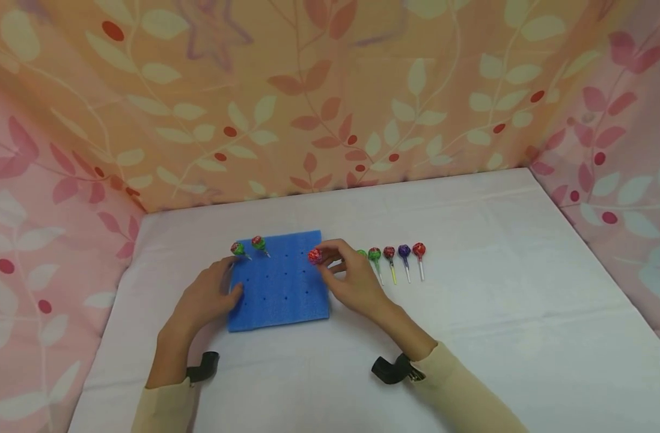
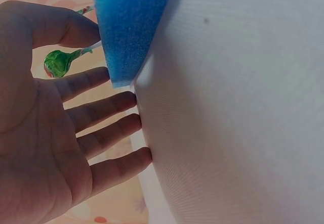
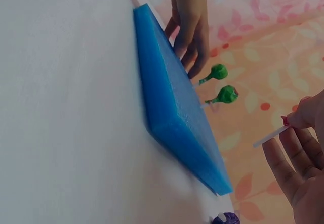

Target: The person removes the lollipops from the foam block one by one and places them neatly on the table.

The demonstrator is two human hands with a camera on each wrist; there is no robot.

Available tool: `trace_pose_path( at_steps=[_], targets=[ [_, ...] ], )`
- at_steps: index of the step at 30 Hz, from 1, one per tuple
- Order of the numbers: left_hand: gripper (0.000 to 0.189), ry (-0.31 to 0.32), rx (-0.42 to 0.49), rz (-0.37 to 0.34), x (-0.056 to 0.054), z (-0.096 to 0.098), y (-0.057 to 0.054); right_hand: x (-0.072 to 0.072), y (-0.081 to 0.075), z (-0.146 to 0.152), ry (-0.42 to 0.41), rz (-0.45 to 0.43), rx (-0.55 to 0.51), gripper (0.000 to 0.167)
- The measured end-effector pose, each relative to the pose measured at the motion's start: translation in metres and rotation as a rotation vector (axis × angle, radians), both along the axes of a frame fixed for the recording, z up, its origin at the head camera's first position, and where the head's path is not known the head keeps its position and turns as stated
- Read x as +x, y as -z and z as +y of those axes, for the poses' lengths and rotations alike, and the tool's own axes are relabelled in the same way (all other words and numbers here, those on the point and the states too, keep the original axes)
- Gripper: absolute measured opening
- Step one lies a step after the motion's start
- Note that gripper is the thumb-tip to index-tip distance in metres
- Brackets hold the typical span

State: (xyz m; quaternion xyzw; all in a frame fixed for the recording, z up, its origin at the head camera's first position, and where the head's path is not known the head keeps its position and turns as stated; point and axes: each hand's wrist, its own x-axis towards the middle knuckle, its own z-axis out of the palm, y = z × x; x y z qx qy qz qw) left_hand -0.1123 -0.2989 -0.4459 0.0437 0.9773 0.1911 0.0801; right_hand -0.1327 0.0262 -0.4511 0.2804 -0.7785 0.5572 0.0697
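A blue foam board (image 1: 287,313) with rows of small holes lies on the table. Two lollipops in green and red wrappers, one at the corner (image 1: 237,248) and one beside it (image 1: 258,243), stand in its far left holes. My left hand (image 1: 205,294) rests along the board's left edge, thumb on the near part and fingers spread toward the table in the left wrist view. Over the board's right side, my right hand (image 1: 357,282) pinches a red-and-purple wrapped lollipop (image 1: 315,257). Its white stick (image 3: 271,136) points toward the board, its tip clear of the foam.
To the right of the board several lollipops lie in a row, among them a green one (image 1: 374,254), a purple one (image 1: 404,251) and a red one (image 1: 419,249); the right hand partly covers the leftmost. A white cloth (image 1: 498,288) covers the table, with patterned curtains (image 1: 330,90) around it.
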Motion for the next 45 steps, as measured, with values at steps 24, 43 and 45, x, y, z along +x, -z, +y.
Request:
trace_pose_path(
  at_steps=[24,43,45],
  targets=[
    [0.069,-0.012,-0.012,-0.037,-0.001,0.002,-0.006,-0.002,-0.004,0.048,0.141,-0.005,0.035,0.04],
    [0.069,-0.017,-0.005,-0.032,-0.001,0.0,0.002,0.003,0.006,0.099,0.227,-0.079,0.041,0.042],
    [0.068,-0.014,-0.006,-0.029,-0.001,0.0,0.001,0.003,0.008,0.103,0.234,-0.077,0.045,0.042]
  ],
)
